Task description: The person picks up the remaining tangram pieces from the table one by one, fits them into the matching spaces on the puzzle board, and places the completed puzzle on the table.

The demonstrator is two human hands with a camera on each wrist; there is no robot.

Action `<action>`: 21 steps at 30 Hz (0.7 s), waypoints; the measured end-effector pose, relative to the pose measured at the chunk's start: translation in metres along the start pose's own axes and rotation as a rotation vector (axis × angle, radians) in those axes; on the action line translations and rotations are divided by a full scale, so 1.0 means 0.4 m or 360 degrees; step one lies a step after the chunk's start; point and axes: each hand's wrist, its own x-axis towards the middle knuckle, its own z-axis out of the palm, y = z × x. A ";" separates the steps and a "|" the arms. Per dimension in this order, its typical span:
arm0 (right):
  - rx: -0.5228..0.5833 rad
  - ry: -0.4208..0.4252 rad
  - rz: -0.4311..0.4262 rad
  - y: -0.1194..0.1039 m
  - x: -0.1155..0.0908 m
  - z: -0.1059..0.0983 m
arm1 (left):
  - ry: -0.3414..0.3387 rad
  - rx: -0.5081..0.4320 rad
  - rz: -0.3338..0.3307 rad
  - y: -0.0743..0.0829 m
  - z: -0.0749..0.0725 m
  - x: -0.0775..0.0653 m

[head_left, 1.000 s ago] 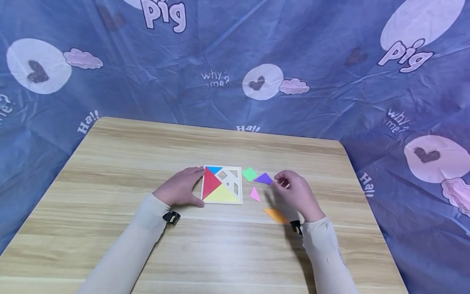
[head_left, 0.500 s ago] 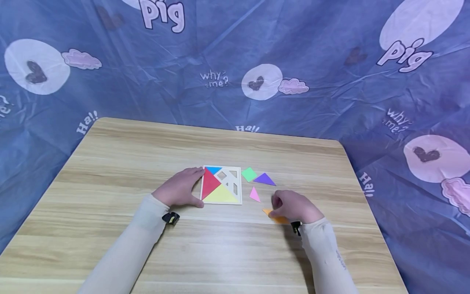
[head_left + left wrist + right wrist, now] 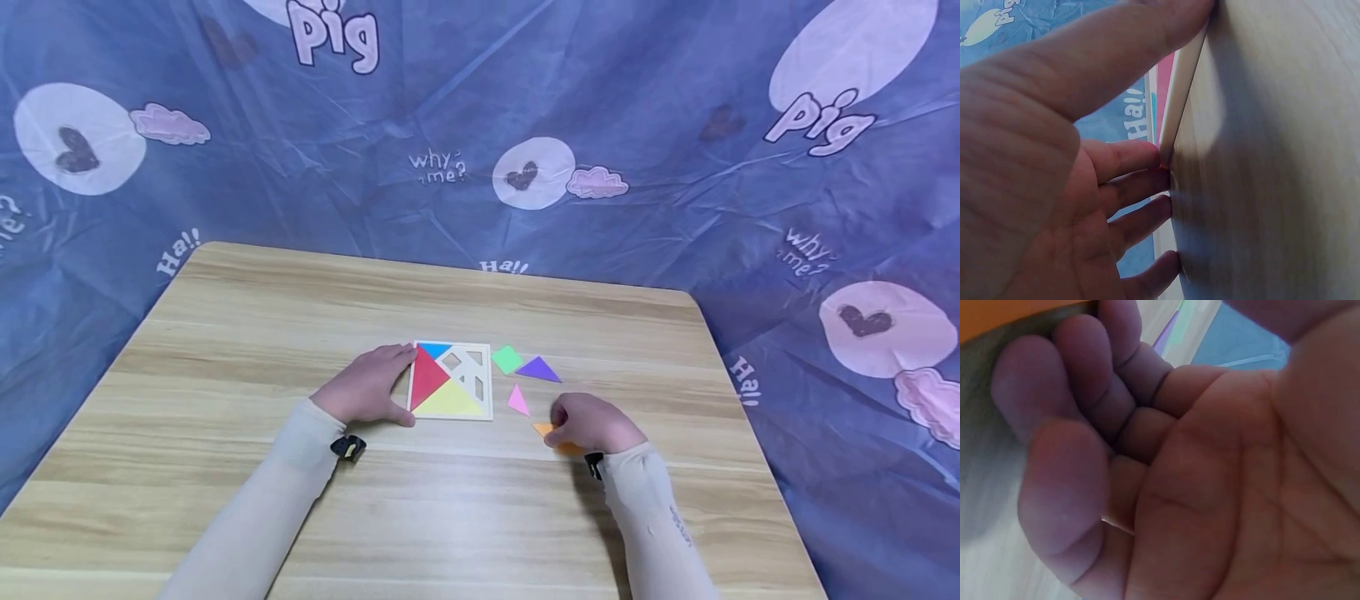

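Observation:
A square white tangram board (image 3: 490,383) lies on the wooden table, with red (image 3: 427,380), yellow (image 3: 450,398) and blue (image 3: 433,349) triangles set in its left and near parts. My left hand (image 3: 365,386) rests along the board's left edge, thumb at the near corner and fingers toward the far one; the left wrist view shows these fingers fairly straight. My right hand (image 3: 596,422) pinches an orange parallelogram (image 3: 541,429), partly hidden under thumb and fingers. In the right wrist view its orange face (image 3: 1004,314) shows beyond the curled fingertips.
Between board and right hand lie a green square (image 3: 507,360), a purple triangle (image 3: 540,369) and a pink triangle (image 3: 517,401). Several cut-outs show in the board's right part. Behind the table (image 3: 300,292) hangs a blue printed cloth (image 3: 337,167).
From beside the purple triangle, my right hand has come down toward me onto the orange parallelogram and taken hold of it. My left hand stays at the board's edge.

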 end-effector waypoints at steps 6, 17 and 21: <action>0.0013 -0.0019 0.0030 0.002 0.007 0.001 | 0.0005 0.0014 0.0006 -0.005 0.002 0.000; 0.0127 -0.0011 0.0008 0.017 0.016 0.001 | 0.0005 0.0034 0.0014 -0.001 0.001 0.001; 0.0170 -0.0008 0.0020 0.019 0.018 0.003 | 0.0002 0.0027 0.0007 0.001 0.000 -0.001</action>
